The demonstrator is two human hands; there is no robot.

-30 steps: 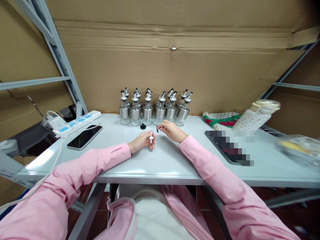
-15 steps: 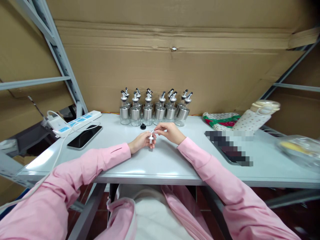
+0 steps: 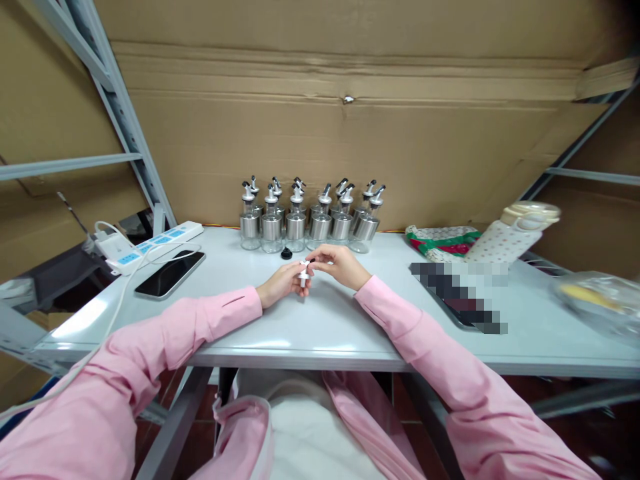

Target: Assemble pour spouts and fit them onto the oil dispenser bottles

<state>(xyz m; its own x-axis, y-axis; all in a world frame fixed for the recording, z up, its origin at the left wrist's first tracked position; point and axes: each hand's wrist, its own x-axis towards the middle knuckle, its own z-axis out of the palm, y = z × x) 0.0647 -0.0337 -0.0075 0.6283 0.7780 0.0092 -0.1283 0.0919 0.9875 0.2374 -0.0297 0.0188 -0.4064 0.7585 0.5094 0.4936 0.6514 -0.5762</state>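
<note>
Between the fingers of my left hand (image 3: 281,283) is a small silver-white bottle pourer (image 3: 303,275), its stem pointing down. My right hand (image 3: 341,264) reaches in from the right, thumb and forefinger pinched at the pourer's upper end, where a small dark piece (image 3: 313,261) shows. My fingers hide part of it. Just beyond my hands, a black stopper (image 3: 287,253) rests on the grey table (image 3: 320,333). Farther back stand several glass bottles with steel sleeves (image 3: 271,227), each topped with a silver pourer and a black flip cap.
On the left lie a phone (image 3: 170,274) and a white power strip (image 3: 159,245) with a cable. To the right are a patterned cup (image 3: 505,237), a green and red bag (image 3: 440,241), a pixelated dark object (image 3: 453,297) and a plastic-wrapped item (image 3: 603,299). Cardboard (image 3: 320,140) backs the table.
The pourer has turned slightly in my left fingers, and a dark piece now shows at its top by my right fingertips. Both arms stay nearly in place.
</note>
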